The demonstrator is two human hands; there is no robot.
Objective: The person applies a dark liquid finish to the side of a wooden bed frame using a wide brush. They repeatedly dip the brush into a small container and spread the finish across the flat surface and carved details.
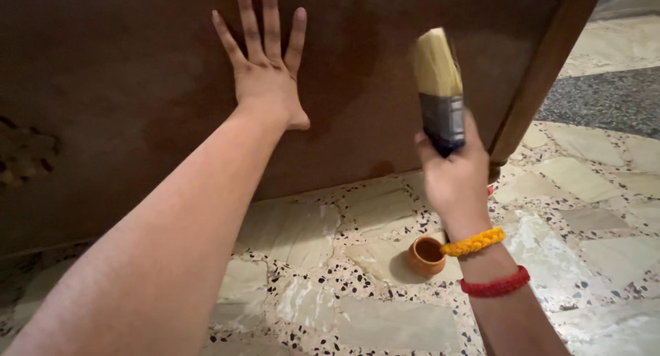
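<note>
clay pot (426, 255) on floor, contents unclear | right hand (455, 177) fingers clamped on brush (440, 88) | left hand (267, 74) fingers apart

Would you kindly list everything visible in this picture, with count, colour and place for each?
wooden panel: one, dark brown, upright across the top and left, with darker patches on its surface
wooden frame edge: one, lighter brown, slanting down the panel's right side
paintbrush: one, pale yellowish bristles pointing up, dark metal band, right of centre in front of the panel
small pot: one, orange-brown clay, open top, on the floor below the brush
floor: one, pale stone pieces with dark speckles; a grey band at the far right
wrist bands: two, one yellow and one red, on the right wrist
left hand: one, pressed flat on the panel, fingers spread
right hand: one, gripping the paintbrush
</note>
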